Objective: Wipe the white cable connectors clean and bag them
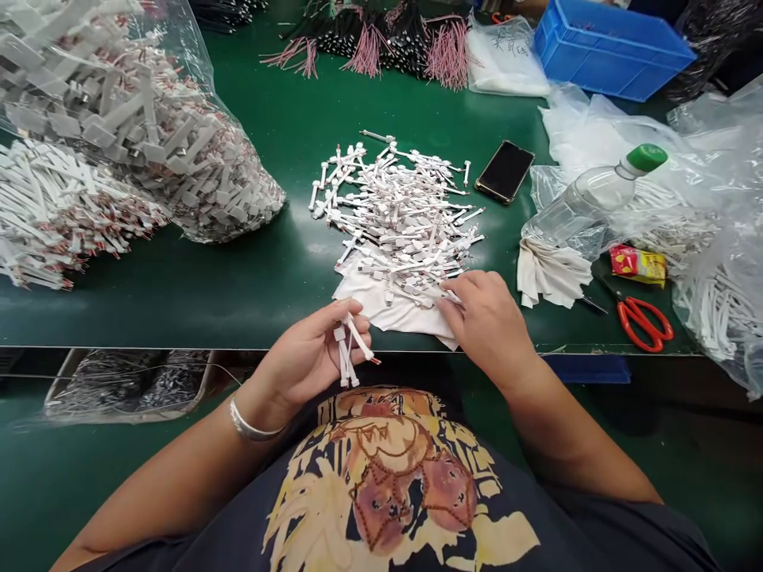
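Short white cables [347, 353] with plugs hang from my left hand [310, 349], whose thumb and fingers are closed on them at the front edge of the green table. My right hand [486, 322] pinches a white cable [451, 295] at the lower right of a heap of similar cables [405, 214]. Under the front of this heap lies a white cloth [381, 306]. The tips of some fingers of my right hand are hidden.
Clear bags of white cables [196, 175] bulk at the left. At the right are a phone [505, 171], a bottle [587, 199], red scissors [644, 323], a crumpled cloth [551, 270] and plastic bags [727, 278]. Behind stand a blue bin [613, 52] and black cable bundles [405, 40].
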`<state>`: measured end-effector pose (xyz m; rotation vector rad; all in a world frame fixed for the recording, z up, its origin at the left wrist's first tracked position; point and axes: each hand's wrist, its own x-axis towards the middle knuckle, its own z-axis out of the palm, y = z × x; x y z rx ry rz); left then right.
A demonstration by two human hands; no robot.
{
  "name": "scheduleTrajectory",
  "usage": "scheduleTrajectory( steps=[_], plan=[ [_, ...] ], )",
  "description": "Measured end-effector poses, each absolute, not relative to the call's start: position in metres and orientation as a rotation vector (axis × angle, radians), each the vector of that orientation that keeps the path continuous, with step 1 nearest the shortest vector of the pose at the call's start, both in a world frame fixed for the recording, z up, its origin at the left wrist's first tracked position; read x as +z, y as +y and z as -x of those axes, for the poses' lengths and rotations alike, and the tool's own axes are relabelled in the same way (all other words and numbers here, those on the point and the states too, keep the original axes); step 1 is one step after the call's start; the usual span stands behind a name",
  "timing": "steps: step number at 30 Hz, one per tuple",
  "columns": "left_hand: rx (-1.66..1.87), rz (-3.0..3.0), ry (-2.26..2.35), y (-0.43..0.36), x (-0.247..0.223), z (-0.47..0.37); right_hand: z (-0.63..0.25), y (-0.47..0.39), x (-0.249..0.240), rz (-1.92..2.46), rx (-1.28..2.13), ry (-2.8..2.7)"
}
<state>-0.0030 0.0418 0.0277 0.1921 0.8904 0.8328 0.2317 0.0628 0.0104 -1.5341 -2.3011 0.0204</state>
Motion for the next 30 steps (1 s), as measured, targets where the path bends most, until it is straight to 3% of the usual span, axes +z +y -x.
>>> scheduleTrajectory(
  steps=[7, 17, 30],
  plan=[
    [0.877, -0.203, 0.896, 0.041, 0.027, 0.005, -0.236, 0.073, 0.000, 1.508, 0.073, -2.345],
    [0.922, -0.984, 1.134, 0.039, 0.028, 0.001, -0.231, 0.060, 0.022, 1.297, -0.002, -2.314],
    [0.908, -1.191, 1.217, 0.032, 0.027, 0.005, -0.214, 0.037, 0.034, 1.057, 0.279, -2.198]
  ],
)
